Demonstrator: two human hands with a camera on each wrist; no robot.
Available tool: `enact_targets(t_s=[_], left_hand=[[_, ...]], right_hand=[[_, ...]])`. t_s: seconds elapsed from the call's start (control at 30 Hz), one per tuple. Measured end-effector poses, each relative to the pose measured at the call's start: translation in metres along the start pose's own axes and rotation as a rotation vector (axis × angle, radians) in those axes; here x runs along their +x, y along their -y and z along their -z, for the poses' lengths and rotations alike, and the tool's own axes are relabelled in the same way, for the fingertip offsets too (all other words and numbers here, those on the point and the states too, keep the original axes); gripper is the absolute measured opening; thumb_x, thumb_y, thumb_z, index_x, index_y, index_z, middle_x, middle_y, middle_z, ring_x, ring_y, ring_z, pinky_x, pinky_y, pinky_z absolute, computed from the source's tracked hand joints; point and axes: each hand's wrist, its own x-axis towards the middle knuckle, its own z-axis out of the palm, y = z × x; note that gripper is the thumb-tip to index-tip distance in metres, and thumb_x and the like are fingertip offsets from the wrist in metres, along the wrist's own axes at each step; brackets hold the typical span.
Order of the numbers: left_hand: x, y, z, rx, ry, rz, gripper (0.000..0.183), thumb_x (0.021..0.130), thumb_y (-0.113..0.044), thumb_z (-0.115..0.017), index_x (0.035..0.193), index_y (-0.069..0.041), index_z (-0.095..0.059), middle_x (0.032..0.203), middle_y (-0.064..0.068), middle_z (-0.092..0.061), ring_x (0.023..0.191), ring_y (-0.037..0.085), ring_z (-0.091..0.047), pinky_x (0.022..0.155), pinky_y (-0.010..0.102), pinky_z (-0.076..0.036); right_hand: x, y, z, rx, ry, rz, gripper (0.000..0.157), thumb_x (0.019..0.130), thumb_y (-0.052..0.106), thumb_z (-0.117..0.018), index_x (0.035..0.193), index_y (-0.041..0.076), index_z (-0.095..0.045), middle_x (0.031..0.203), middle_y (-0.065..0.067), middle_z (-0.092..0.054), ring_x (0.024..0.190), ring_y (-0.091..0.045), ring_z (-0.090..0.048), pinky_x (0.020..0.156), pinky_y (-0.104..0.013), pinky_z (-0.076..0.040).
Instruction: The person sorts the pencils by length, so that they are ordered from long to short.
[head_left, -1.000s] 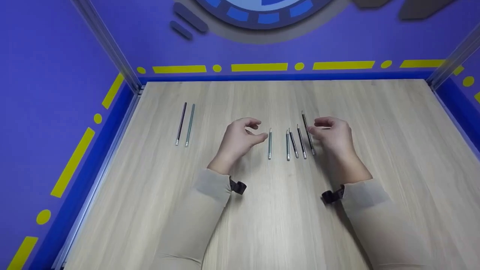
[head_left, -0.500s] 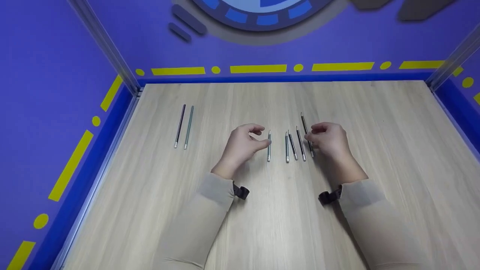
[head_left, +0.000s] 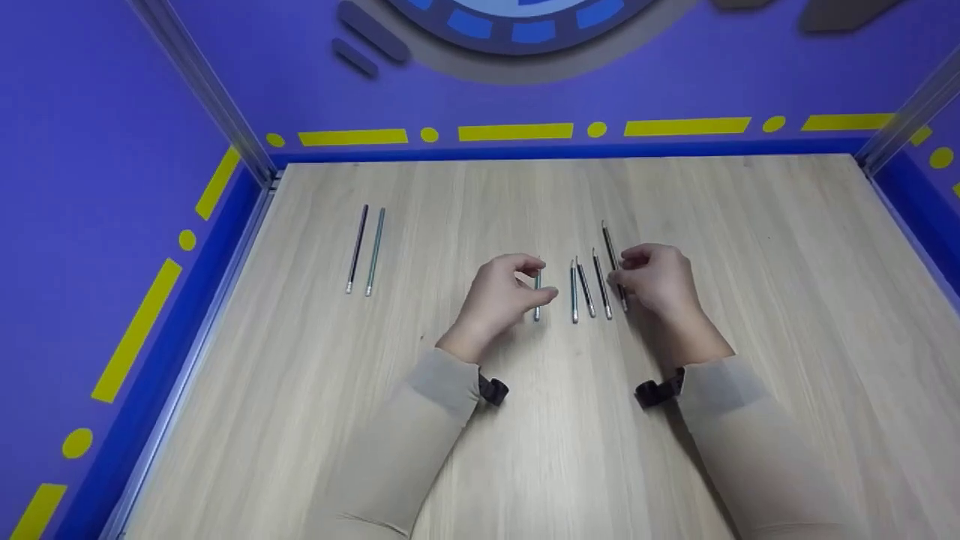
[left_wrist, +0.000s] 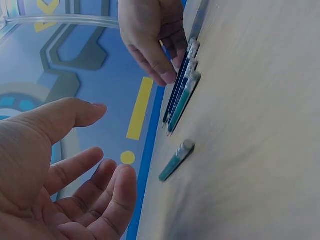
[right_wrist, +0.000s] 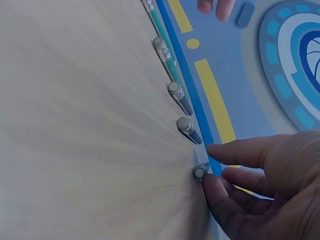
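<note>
Broad lanes outside, tight slits in the pencil row.
Bare tabletop (head_left: 810, 262) gives wide passage right of my right hand (head_left: 658, 277). Near-side way in, between my sleeves (head_left: 405, 442), narrows where black wrist cameras (head_left: 493, 391) jut inward. Another broad lane: between the left-hand pencil pair (head_left: 376, 251) and my left hand (head_left: 501, 298). Lone teal pencil (head_left: 537, 312) lies below that hand, partly hidden from above; a modest lane separates it from the row's teal pencil (head_left: 574, 296). Two dark pencils (head_left: 601, 283) beyond leave only slits. Long dark pencil (head_left: 609, 244), flanked by my right thumb and fingers, blocks there. Past its tip, bare strip to the back wall (head_left: 525, 105).
</note>
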Motion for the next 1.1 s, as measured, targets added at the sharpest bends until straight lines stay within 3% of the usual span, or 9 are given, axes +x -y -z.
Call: enact_targets(t_s=[0.2,0.43,0.57,0.73,0.83,0.97,1.1], left_hand=[[0.01,-0.016,-0.027,0.005,0.005,-0.007,0.048,0.095,-0.016,-0.092,0.139,-0.004,-0.077,0.133,0.016,-0.076,0.079,0.007,-0.069,0.073,0.023,-0.06],[0.026,-0.032,-0.062,0.136,-0.065,0.03,0.042,0.092,-0.02,-0.097,0.129,-0.006,-0.081,0.116,0.006,-0.08,0.092,0.008,-0.064,0.09,0.029,-0.059],[0.035,-0.036,-0.078,0.174,-0.094,0.09,0.036,0.092,-0.021,-0.097,0.121,-0.008,-0.082,0.106,0.002,-0.08,0.081,0.005,-0.063,0.082,0.027,-0.057],[0.044,-0.039,-0.093,0.202,-0.117,0.151,0.028,0.092,-0.021,-0.097,0.112,-0.008,-0.083,0.091,-0.004,-0.077,0.064,0.003,-0.061,0.068,0.021,-0.051],[0.051,-0.04,-0.097,0.262,-0.134,0.161,0.02,0.091,-0.022,-0.097,0.095,-0.011,-0.08,0.08,-0.007,-0.071,0.063,0.007,-0.059,0.062,0.022,-0.046],[0.057,-0.04,-0.102,0.385,-0.148,0.151,0.027,0.09,-0.025,-0.097,0.081,-0.015,-0.074,0.08,-0.004,-0.074,0.069,0.012,-0.054,0.063,0.028,-0.047],[0.06,-0.041,-0.105,0.441,-0.149,0.144,0.021,0.089,-0.021,-0.097,0.085,-0.014,-0.078,0.089,0.001,-0.082,0.072,0.014,-0.053,0.067,0.031,-0.05]], right_hand=[[0.0,0.0,0.0,-0.041,-0.003,0.012,0.047,0.096,0.012,-0.086,0.138,-0.005,-0.076,0.131,-0.027,-0.079,0.103,-0.027,-0.076,0.071,-0.015,-0.058],[0.0,0.002,0.001,-0.12,-0.013,0.017,0.035,0.096,0.016,-0.086,0.126,-0.001,-0.084,0.127,-0.023,-0.083,0.111,-0.032,-0.077,0.071,-0.016,-0.052],[-0.001,0.003,0.001,-0.151,-0.026,0.032,0.029,0.095,0.016,-0.085,0.12,0.0,-0.087,0.124,-0.022,-0.084,0.112,-0.033,-0.077,0.075,-0.021,-0.054],[-0.001,0.002,0.0,-0.166,-0.029,0.038,0.028,0.097,0.015,-0.082,0.12,0.001,-0.087,0.125,-0.021,-0.084,0.124,-0.038,-0.077,0.096,-0.041,-0.062],[-0.001,0.001,-0.001,-0.174,-0.037,0.051,0.027,0.097,0.014,-0.081,0.119,0.0,-0.087,0.124,-0.022,-0.084,0.128,-0.041,-0.077,0.107,-0.052,-0.062],[-0.001,-0.001,0.0,-0.172,-0.05,0.065,0.025,0.095,0.013,-0.08,0.116,0.0,-0.088,0.121,-0.022,-0.084,0.126,-0.041,-0.077,0.111,-0.055,-0.061],[-0.001,-0.002,0.0,-0.16,-0.054,0.07,0.025,0.094,0.013,-0.081,0.114,0.001,-0.089,0.118,-0.02,-0.085,0.12,-0.038,-0.079,0.107,-0.05,-0.062]])
